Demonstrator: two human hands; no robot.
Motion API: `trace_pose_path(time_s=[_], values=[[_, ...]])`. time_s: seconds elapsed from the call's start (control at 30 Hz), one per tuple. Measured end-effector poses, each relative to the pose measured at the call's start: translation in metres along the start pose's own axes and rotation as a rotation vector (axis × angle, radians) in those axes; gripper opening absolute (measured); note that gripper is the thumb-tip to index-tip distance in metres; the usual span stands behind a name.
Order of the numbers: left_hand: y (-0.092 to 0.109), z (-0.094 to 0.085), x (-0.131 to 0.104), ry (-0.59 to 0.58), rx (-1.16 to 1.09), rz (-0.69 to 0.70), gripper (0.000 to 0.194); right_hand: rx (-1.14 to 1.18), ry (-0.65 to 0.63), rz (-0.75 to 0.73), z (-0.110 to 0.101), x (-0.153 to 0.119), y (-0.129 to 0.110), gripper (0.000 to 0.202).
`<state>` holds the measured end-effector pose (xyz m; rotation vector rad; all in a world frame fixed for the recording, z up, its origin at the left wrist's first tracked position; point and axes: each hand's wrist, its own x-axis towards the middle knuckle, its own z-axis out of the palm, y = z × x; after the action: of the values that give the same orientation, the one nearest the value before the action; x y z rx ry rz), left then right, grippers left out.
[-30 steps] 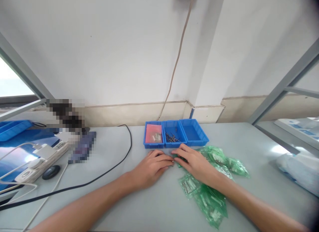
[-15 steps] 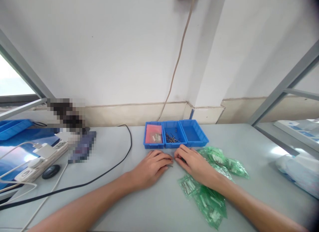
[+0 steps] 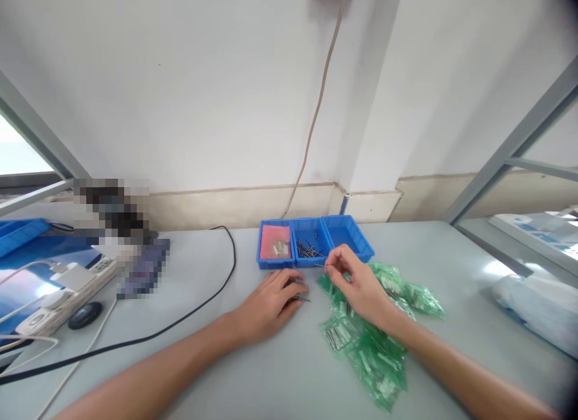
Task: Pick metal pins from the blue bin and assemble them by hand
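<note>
My left hand [image 3: 273,299] rests on the table with curled fingers closed around a few thin metal rods [image 3: 299,298], whose ends stick out by the thumb. Lifted slightly, my right hand [image 3: 356,284] pinches one thin metal rod [image 3: 320,265] between thumb and fingertips, just in front of the middle blue bin [image 3: 311,264]. Similar dark rods [image 3: 307,250] lie loose in that bin. Green plastic bags [image 3: 379,360] with small metal parts inside lie beneath and around my right hand and forearm.
The left blue bin [image 3: 276,265] holds a pink bag [image 3: 275,234]. A third blue bin [image 3: 345,233] stands on the right. A black cable [image 3: 189,308] crosses the table. On the left are a mouse [image 3: 85,315], a power strip [image 3: 31,324] and a pixelated area.
My right hand has risen and moved away from my left hand, with a thin rod now visible in its fingers. My left hand stays nearly in place. The view has shifted slightly.
</note>
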<state>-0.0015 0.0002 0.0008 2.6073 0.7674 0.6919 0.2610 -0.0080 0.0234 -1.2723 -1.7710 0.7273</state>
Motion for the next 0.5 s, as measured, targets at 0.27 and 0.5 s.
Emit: trace_pose_path(time_s=[0.27,0.5], values=[[0.0005,-0.0007,0.0007,-0.023,0.010,0.002,0.024,0.032,0.072,-0.054,-0.0012,0.0015,-0.0008,0.021],[0.0026,-0.0024,0.0020,-0.018,-0.025,-0.008,0.021,0.039,0.091,-0.030,-0.0017,0.0031,-0.0030,0.017]])
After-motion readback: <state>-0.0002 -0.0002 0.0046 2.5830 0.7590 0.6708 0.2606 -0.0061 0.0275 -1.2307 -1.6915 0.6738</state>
